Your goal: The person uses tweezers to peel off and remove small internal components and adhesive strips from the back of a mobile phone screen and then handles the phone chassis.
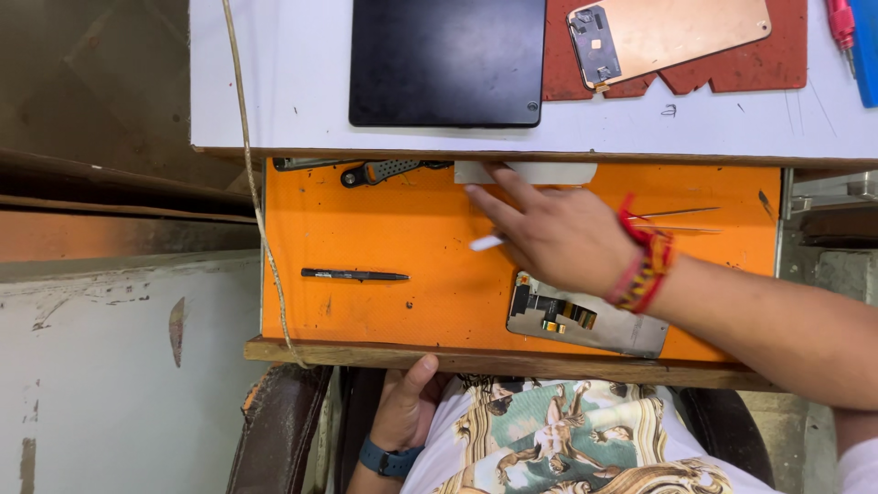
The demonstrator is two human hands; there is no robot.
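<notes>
Reaching into an open orange-lined drawer (384, 229) with the right hand (558, 233), fingers mostly stretched out and spread toward the back edge, fingertips touching a pale grey flat strip (549, 172) half tucked under the white tabletop (274, 82). Pinching or just covering a small white stick (487, 242) under the palm, honestly can't tell which, only 1 end poking out. Lying right below the wrist, near the drawer's front lip: a phone screen assembly (585, 320), back side up with its connectors showing, probably parked there to keep the glass off the bench. Sitting further left, well apart: a thin black pen-like tool (355, 274), plus a grey-handled tool (380, 171) at the back. Resting to the right of the wrist: fine metal tweezers (677, 220).

Gripping the drawer's wooden front edge (366, 352) with the left hand (407, 402), thumb up over the lip, likely holding it open and steady. Up on the tabletop: a black tablet-like slab (446, 59) and a copper-coloured phone back (668, 32) lying on a red mat (777, 59).
</notes>
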